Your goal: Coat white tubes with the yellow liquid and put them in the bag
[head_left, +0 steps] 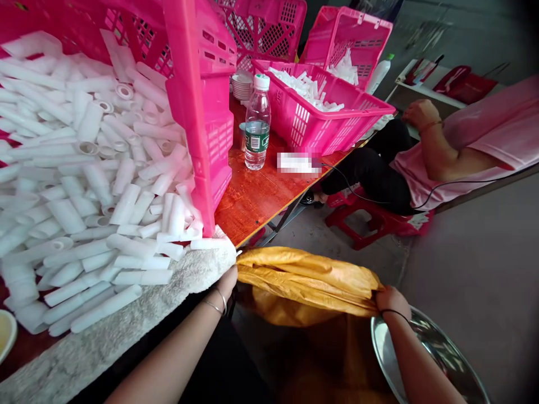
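Note:
A yellow-orange woven sack [309, 278] is stretched sideways between my two hands. My left hand [229, 280], with bangles on its wrist, grips the sack's left end beside the table corner. At the sack's right end my right hand [392, 303] is closed on the bunched cloth, a dark band round its wrist. Most of my fingers are hidden by the fabric. To the left, many short white tubes [90, 179] spill from a tipped pink basket [202, 129] onto a whitish towel [189, 272] along the table edge. Below my right hand stands a shiny metal basin [438, 342].
A water bottle [257, 126] stands on the red table [244, 196]. Behind it are a pink crate [303, 126] of white pieces and stacked small dishes [242, 87]. A person in pink [475, 140] sits on a red stool [362, 221] at right. A thin cable crosses there.

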A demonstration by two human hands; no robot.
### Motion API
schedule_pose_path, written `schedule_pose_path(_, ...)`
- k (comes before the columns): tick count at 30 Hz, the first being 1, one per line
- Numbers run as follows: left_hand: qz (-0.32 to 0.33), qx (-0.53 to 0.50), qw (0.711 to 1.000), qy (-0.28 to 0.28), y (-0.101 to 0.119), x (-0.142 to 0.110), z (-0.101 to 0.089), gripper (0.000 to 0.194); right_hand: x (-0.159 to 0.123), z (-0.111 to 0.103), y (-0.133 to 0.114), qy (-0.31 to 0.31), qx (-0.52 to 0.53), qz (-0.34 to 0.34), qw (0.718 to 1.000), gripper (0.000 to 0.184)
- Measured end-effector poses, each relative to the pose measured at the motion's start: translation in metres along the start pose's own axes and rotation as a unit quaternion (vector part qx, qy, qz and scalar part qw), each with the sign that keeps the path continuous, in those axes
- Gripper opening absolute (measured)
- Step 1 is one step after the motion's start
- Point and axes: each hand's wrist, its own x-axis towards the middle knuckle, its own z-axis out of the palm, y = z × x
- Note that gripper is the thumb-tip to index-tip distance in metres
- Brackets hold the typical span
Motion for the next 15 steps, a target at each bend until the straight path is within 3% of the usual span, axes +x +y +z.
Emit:
schedule_pose_path(3, 0.044, 0.079, 0.996, 0.004, -0.002, 0.001, -0.012, 0.043, 0.027, 0.004, -0.016, 0.026, -0.082, -0.015, 0.996, 0.027)
schedule_pose_path(7, 0.094, 0.202, 0.973, -0.068, -0.011, -0.008, -0.024, 0.049, 0.039, 0.042, -0.051, -0.001, -0.154, -0.058, 0.986, 0.029)
schedule_pose_path(11, 0.109, 0.337, 0.918, -0.179, -0.02, -0.02, -0.034, 0.033, 0.037, 0.086, -0.093, -0.007, -0.215, -0.082, 0.973, 0.044)
schedule_pose_path(15, 0.094, 0.433, 0.869, -0.223, -0.02, -0.035, -0.043, 0.059, 0.032, 0.127, -0.14, -0.045, -0.239, -0.193, 0.951, 0.059)
